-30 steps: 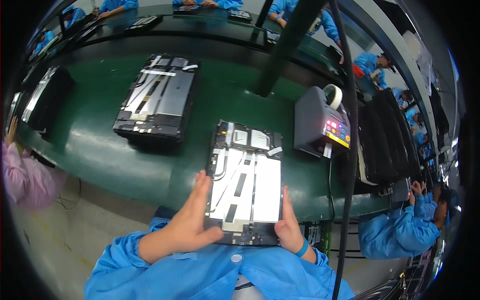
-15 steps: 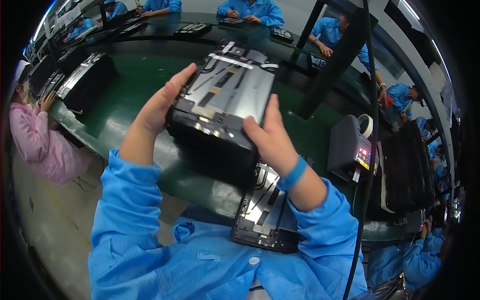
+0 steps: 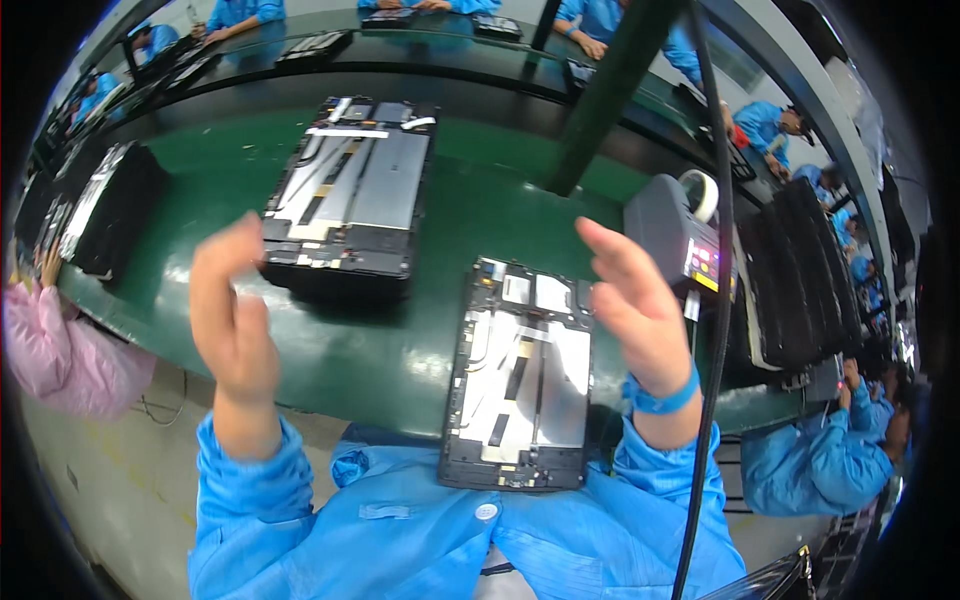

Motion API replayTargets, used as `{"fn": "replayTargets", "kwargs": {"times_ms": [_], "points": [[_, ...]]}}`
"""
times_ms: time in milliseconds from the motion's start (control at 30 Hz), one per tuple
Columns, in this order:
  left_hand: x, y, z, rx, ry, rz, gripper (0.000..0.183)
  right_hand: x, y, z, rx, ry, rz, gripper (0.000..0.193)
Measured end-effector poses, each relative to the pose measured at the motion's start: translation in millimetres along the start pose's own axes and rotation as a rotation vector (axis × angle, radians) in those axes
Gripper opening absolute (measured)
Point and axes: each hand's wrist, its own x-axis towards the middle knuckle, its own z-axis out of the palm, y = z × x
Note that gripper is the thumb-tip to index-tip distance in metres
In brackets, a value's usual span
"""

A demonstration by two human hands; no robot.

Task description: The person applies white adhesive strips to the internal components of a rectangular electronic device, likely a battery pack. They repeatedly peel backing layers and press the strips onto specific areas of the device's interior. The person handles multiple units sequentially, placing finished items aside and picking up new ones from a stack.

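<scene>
Green tabletop [image 3: 345,350] — tablet stack [image 3: 350,200] beside left hand [image 3: 235,315], opened tablet [image 3: 520,390] beside right hand [image 3: 640,310] (both hands loosely spread).

1. Opened device [image 3: 565,400], lower centre of the frame: black edges, bright silver-white inside, dark stripes with small tan patches
2. Device stack [image 3: 385,185], upper left of centre: black sides, silver-grey top – one white strip across it
3. Worktable [image 3: 340,375], mid-frame: deep glossy green
4. Jacket [image 3: 400,545], bottom: bright blue, white button [image 3: 486,512]
5. Wristband [image 3: 664,398], right of centre: blue
6. Boxy machine [image 3: 655,230], right: grey, yellow strip, reddish lights – off-white roll [image 3: 706,196] on top
7. Co-worker's sleeve [image 3: 100,365], far left: pale pink
</scene>
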Motion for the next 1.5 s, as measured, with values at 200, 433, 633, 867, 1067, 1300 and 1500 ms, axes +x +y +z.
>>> {"fn": "replayTargets", "kwargs": {"times_ms": [200, 433, 633, 867, 1067, 1300, 1500], "points": [[-61.1, 80.5, 63.3, -0.344, -0.492, -0.441, 0.049, -86.6, 61.2, -90.0, -0.095, 0.857, -0.008, 0.024], [-89.6, 98.2, 94.5, -0.297, -0.725, -0.498, 0.079, -81.9, 81.5, -126.7, 0.112, 0.750, 0.381, 0.042], [-89.5, 104.0, 98.9, -0.357, -0.734, -0.519, 0.074, -63.0, 77.6, -129.2, 0.226, 0.615, 0.459, 0.053], [-81.5, 105.2, 98.9, -0.415, -0.649, -0.468, 0.062, -62.9, 79.1, -123.5, 0.293, 0.584, 0.362, 0.032], [-58.5, 110.4, 98.4, -0.305, -0.537, -0.218, 0.047, -75.7, 37.6, -73.2, 0.051, 0.388, 0.245, 0.018], [-41.9, 120.4, 107.9, -0.487, -0.675, -0.327, 0.017, -79.0, 12.5, 5.3, -0.443, -0.399, -0.175, 0.013], [-43.8, 112.9, 107.6, -0.489, -0.566, -0.427, 0.009, -78.2, 20.2, 10.5, -0.634, -0.199, -0.126, 0.016]]}}
